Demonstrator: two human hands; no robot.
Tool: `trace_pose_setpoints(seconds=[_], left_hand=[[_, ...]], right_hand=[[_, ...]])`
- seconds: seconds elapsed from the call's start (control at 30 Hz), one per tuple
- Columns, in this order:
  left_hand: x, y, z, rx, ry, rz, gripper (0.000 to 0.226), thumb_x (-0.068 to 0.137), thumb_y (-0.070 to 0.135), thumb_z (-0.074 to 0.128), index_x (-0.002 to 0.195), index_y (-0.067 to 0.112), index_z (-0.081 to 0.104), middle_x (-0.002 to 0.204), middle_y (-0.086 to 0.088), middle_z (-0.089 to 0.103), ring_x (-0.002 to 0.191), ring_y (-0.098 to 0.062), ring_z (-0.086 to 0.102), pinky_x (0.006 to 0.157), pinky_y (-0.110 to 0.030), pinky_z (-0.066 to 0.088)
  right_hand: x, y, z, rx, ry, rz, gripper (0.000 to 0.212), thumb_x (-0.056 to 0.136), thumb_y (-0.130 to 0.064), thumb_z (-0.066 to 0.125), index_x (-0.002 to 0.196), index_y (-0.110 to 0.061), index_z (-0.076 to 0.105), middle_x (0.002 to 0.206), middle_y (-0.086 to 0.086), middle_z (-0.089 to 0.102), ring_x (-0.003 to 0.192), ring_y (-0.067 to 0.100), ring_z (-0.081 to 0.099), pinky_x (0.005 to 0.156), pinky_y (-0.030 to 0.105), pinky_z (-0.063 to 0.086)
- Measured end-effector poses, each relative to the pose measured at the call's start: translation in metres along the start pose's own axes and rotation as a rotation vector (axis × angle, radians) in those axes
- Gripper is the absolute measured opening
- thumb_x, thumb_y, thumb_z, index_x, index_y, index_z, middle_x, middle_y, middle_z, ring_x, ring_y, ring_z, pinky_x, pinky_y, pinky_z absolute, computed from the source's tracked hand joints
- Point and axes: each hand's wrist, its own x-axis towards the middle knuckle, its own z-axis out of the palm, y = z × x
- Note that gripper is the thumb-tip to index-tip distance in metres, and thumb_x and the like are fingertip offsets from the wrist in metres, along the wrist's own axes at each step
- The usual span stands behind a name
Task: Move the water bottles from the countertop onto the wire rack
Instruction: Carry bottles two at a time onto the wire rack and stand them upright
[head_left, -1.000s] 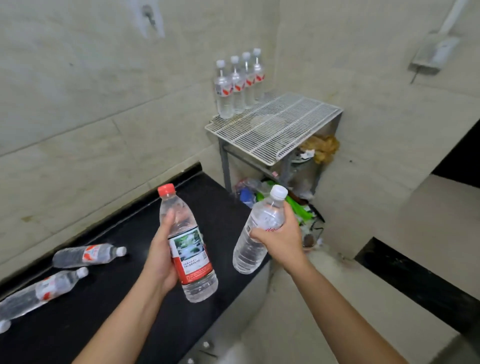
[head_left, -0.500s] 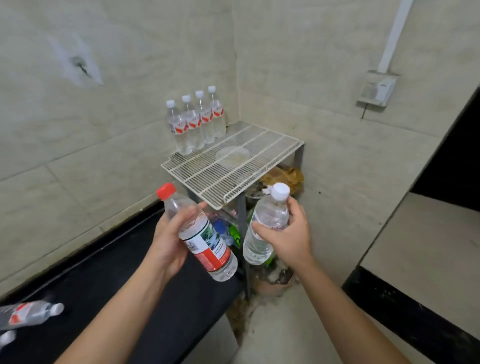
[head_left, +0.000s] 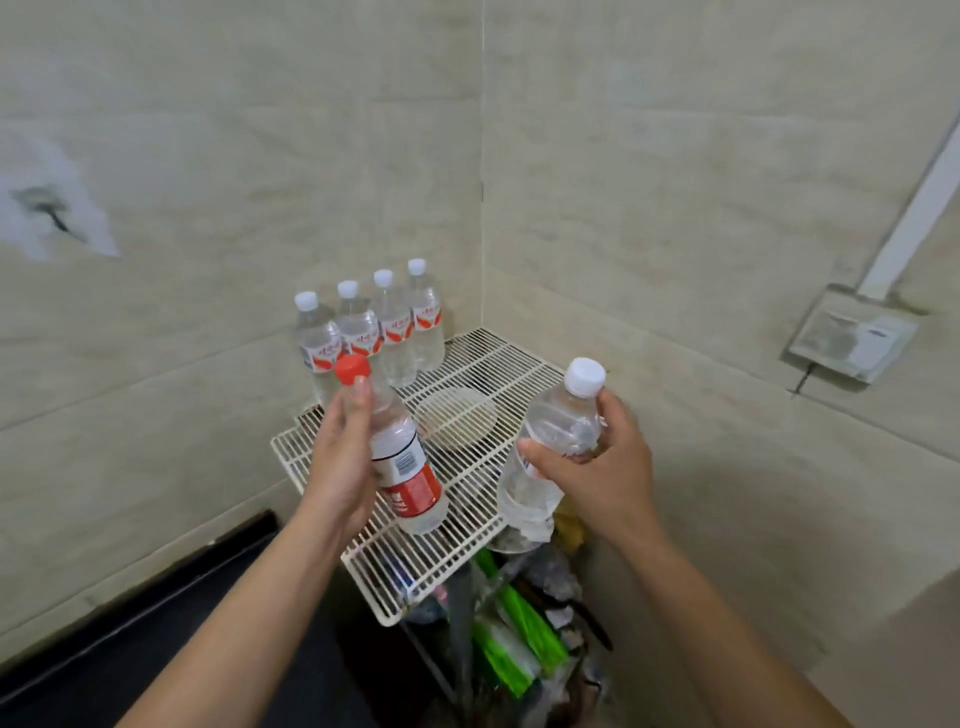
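My left hand (head_left: 340, 462) grips a red-capped bottle (head_left: 402, 457) with a red label, tilted, above the front left of the white wire rack (head_left: 498, 358). In my right hand (head_left: 597, 467) is a white-capped clear bottle (head_left: 550, 441), held over the rack's right front edge. Several white-capped bottles (head_left: 374, 327) with red-and-white labels stand upright in a row along the wall at the back of the rack. Only a strip of the black countertop (head_left: 156, 639) shows at lower left.
The rack sits in a tiled corner. Below it lie green packets and clutter (head_left: 514, 629). A round pale dish (head_left: 457, 426) shows through the rack's wires. A wall socket box (head_left: 852, 338) with a white conduit is mounted at right.
The view and both hands have moved toward the rack; both bottles now hang over its surface. The bottles lying on the countertop have left the view.
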Motion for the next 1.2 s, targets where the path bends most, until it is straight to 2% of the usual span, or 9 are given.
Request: trace_pose_setpoints(seconds=[0.13, 0.3, 0.5, 0.73, 0.9, 1.0, 1.07, 1.13, 1.2], left_hand=[[0.036, 0.0, -0.009, 0.13, -0.035, 0.045, 0.056, 0.083, 0.059, 0.071, 0.131, 0.032, 0.063, 0.131, 0.003, 0.068, 0.121, -0.018, 0.065, 0.097, -0.038, 0.051], [0.076, 0.009, -0.006, 0.112, 0.218, 0.081, 0.03, 0.08, 0.041, 0.073, 0.108, 0.031, 0.074, 0.102, 0.009, 0.078, 0.092, -0.006, 0.074, 0.068, -0.021, 0.057], [0.129, 0.015, -0.004, 0.229, 0.503, 0.113, 0.024, 0.078, 0.023, 0.084, 0.099, 0.025, 0.075, 0.093, 0.009, 0.079, 0.084, -0.003, 0.073, 0.08, -0.036, 0.057], [0.175, 0.004, -0.01, 0.461, 0.666, 0.154, 0.037, 0.072, 0.023, 0.089, 0.104, 0.011, 0.074, 0.096, -0.011, 0.075, 0.088, -0.024, 0.071, 0.088, -0.048, 0.059], [0.177, -0.009, -0.02, 0.606, 0.662, 0.167, 0.039, 0.071, 0.045, 0.086, 0.103, 0.034, 0.066, 0.101, 0.011, 0.072, 0.096, -0.012, 0.069, 0.082, -0.034, 0.059], [0.166, -0.022, -0.033, 0.705, 0.532, 0.062, 0.079, 0.065, 0.047, 0.089, 0.132, 0.032, 0.051, 0.115, 0.017, 0.063, 0.104, 0.001, 0.061, 0.079, -0.018, 0.05], [0.159, -0.04, -0.043, 0.71, 0.481, -0.043, 0.091, 0.066, 0.033, 0.092, 0.141, 0.026, 0.042, 0.121, 0.011, 0.06, 0.111, -0.004, 0.059, 0.083, -0.02, 0.048], [0.154, -0.058, -0.052, 0.735, 0.445, -0.159, 0.088, 0.07, 0.024, 0.09, 0.142, 0.02, 0.042, 0.129, 0.002, 0.06, 0.12, -0.017, 0.057, 0.096, -0.034, 0.05], [0.152, -0.074, -0.056, 0.747, 0.394, -0.255, 0.084, 0.076, 0.02, 0.086, 0.146, 0.018, 0.039, 0.139, -0.003, 0.057, 0.127, -0.023, 0.054, 0.107, -0.046, 0.046]], right_hand=[[0.047, 0.01, 0.023, 0.022, -0.1, -0.004, 0.07, 0.06, -0.056, 0.089, 0.122, -0.037, 0.062, 0.118, -0.012, 0.064, 0.108, 0.013, 0.065, 0.091, 0.047, 0.057], [0.105, 0.028, 0.073, -0.026, -0.248, -0.087, 0.07, 0.061, -0.06, 0.083, 0.121, -0.03, 0.062, 0.113, -0.004, 0.063, 0.103, 0.014, 0.063, 0.089, 0.038, 0.054], [0.174, 0.061, 0.151, 0.0, -0.462, -0.071, 0.082, 0.066, -0.044, 0.093, 0.137, -0.029, 0.056, 0.125, -0.007, 0.052, 0.113, 0.013, 0.057, 0.098, 0.042, 0.054], [0.213, 0.073, 0.218, 0.0, -0.644, -0.135, 0.091, 0.072, -0.05, 0.087, 0.15, -0.034, 0.043, 0.145, -0.008, 0.046, 0.129, 0.015, 0.048, 0.106, 0.041, 0.046], [0.211, 0.079, 0.224, -0.042, -0.734, -0.145, 0.101, 0.067, -0.069, 0.079, 0.151, -0.048, 0.027, 0.157, -0.013, 0.04, 0.136, 0.016, 0.047, 0.107, 0.048, 0.048], [0.202, 0.099, 0.22, -0.032, -0.846, -0.047, 0.131, 0.062, -0.059, 0.091, 0.157, -0.048, 0.003, 0.166, -0.009, 0.026, 0.145, 0.014, 0.034, 0.115, 0.048, 0.036], [0.196, 0.119, 0.215, -0.095, -0.932, 0.027, 0.141, 0.065, -0.046, 0.094, 0.16, -0.041, -0.01, 0.168, -0.002, 0.024, 0.15, 0.021, 0.031, 0.12, 0.052, 0.032], [0.189, 0.136, 0.211, -0.19, -0.988, 0.033, 0.128, 0.075, -0.036, 0.089, 0.162, -0.034, -0.005, 0.164, 0.001, 0.034, 0.148, 0.024, 0.038, 0.12, 0.051, 0.035], [0.187, 0.145, 0.211, -0.281, -0.982, -0.041, 0.097, 0.086, -0.036, 0.08, 0.161, -0.029, 0.02, 0.151, -0.001, 0.053, 0.136, 0.022, 0.053, 0.113, 0.043, 0.043]])
